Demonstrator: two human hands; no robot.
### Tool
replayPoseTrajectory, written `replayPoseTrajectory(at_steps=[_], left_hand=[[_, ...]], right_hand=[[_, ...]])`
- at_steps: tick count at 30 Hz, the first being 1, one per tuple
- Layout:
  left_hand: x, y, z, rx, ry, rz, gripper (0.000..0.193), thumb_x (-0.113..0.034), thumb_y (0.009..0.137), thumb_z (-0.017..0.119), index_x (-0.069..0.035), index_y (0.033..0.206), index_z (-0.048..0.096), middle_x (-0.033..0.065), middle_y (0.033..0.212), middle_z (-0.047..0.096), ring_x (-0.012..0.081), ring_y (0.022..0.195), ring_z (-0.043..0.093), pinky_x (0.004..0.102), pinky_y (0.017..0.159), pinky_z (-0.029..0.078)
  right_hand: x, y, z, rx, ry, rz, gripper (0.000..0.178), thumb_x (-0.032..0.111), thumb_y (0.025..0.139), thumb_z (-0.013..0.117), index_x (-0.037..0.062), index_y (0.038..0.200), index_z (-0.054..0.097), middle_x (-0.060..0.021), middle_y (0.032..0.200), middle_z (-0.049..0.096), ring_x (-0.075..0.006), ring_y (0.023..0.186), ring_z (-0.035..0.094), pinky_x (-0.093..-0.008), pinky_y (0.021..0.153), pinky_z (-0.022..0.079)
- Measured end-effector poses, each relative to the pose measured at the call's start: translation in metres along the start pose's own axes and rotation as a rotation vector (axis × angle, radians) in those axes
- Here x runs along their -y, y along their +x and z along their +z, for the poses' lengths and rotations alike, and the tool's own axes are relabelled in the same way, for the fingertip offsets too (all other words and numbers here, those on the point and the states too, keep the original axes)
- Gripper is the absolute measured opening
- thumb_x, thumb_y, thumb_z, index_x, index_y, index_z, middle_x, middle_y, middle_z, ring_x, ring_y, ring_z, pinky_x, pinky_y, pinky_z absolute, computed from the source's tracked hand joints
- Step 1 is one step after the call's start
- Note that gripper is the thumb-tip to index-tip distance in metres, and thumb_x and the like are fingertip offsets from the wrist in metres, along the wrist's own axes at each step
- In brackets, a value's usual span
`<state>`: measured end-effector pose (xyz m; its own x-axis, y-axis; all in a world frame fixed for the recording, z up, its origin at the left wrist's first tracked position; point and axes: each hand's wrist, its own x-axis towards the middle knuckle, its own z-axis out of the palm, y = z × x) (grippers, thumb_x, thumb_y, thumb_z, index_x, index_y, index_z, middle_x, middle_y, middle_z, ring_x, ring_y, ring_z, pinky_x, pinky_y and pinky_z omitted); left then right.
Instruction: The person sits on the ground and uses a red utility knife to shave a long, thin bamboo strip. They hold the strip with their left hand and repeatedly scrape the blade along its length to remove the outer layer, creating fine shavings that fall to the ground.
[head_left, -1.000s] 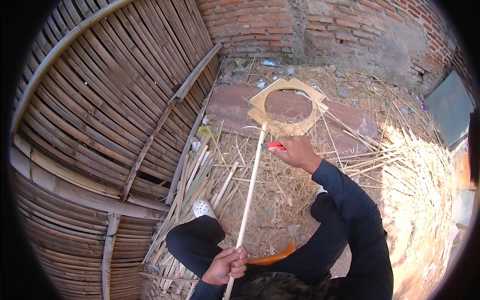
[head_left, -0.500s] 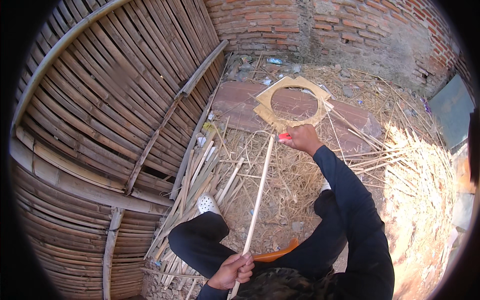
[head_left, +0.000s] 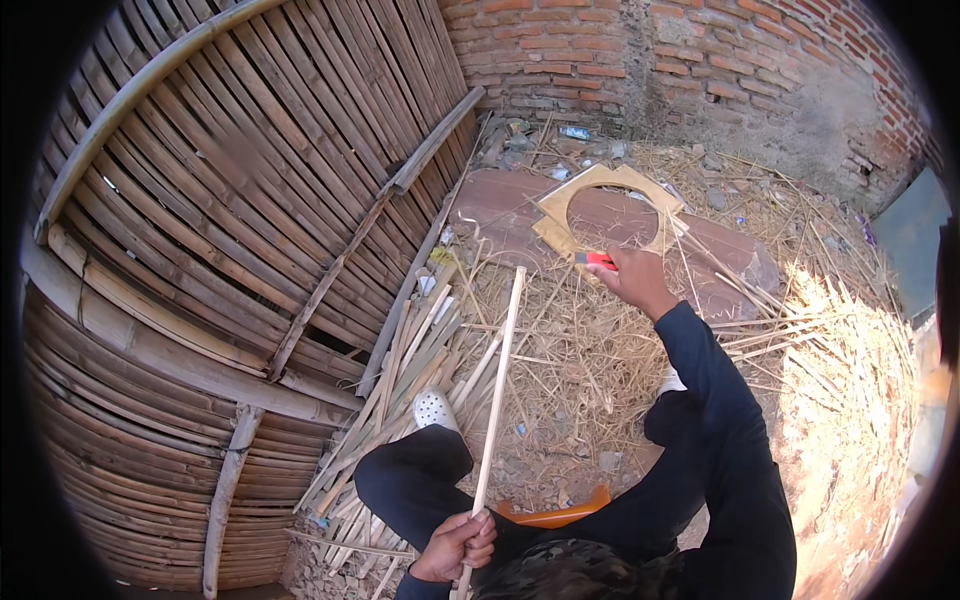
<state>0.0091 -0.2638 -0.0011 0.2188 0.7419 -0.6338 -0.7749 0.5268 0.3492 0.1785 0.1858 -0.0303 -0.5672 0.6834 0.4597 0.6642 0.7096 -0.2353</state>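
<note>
Down by my lap, my left hand [head_left: 455, 547] is closed around the lower end of a long, pale bamboo strip [head_left: 499, 385]. The strip slants up and away from me, its far end free above the litter. My right hand [head_left: 640, 281] grips a red-handled knife [head_left: 600, 260], the blade pointing left. A gap lies between the blade and the strip's tip. Left of the tip, a thin curled shaving [head_left: 479, 240] shows over the brown board [head_left: 500, 205].
A wooden frame with a round hole [head_left: 558, 233] lies on the board. Several bamboo strips [head_left: 395, 370] are piled on my left beside a bamboo slat wall [head_left: 250, 190]. Straw-like shavings [head_left: 590, 360] cover the ground. A brick wall [head_left: 560, 55] closes off the far side.
The knife has come away from the strip's tip, moving right. The curl that was attached near the tip is now loose to the left. My left hand keeps its grip.
</note>
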Motion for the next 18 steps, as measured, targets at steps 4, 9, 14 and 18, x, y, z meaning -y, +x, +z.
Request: replayPoseTrajectory(at_steps=[4,9,14,18], left_hand=[[0.014,-0.026,0.024,0.037,-0.035,0.031,0.029,-0.027,0.102,0.039,-0.008,0.081,0.04,-0.0043,0.061,0.025,0.0064,0.048,0.022,0.0231,0.043,0.022],[0.019,-0.022,0.017,0.08,-0.024,0.039,0.029,-0.027,0.102,0.04,-0.008,0.08,0.04,-0.0042,0.061,0.025,0.0065,0.048,0.022,0.0231,0.043,0.021],[0.046,0.013,-0.009,0.157,-0.023,-0.044,0.03,-0.029,0.104,0.039,-0.008,0.082,0.04,-0.0046,0.062,0.025,0.0057,0.049,0.022,0.0217,0.043,0.022],[0.066,0.041,-0.015,0.155,-0.028,-0.083,0.03,-0.028,0.104,0.038,-0.009,0.081,0.04,-0.0044,0.062,0.026,0.0059,0.049,0.022,0.0218,0.043,0.022]], right_hand=[[0.054,-0.007,-0.056,-0.268,0.003,-0.348,0.05,0.059,0.079,0.064,0.01,0.071,0.058,-0.0049,0.062,0.057,-0.023,0.058,0.061,-0.0363,0.053,0.045],[0.068,-0.021,-0.052,-0.308,0.014,-0.365,0.05,0.059,0.078,0.065,0.0096,0.071,0.058,-0.0049,0.061,0.057,-0.0224,0.057,0.06,-0.0348,0.052,0.045],[0.056,-0.05,-0.005,-0.213,0.07,-0.276,0.052,0.061,0.083,0.059,0.0097,0.071,0.058,-0.0063,0.055,0.056,-0.0239,0.049,0.059,-0.0359,0.047,0.045],[0.016,-0.051,0.027,-0.173,-0.009,-0.235,0.055,0.064,0.085,0.054,0.0105,0.071,0.058,-0.0072,0.052,0.056,-0.0249,0.046,0.059,-0.037,0.043,0.043]])
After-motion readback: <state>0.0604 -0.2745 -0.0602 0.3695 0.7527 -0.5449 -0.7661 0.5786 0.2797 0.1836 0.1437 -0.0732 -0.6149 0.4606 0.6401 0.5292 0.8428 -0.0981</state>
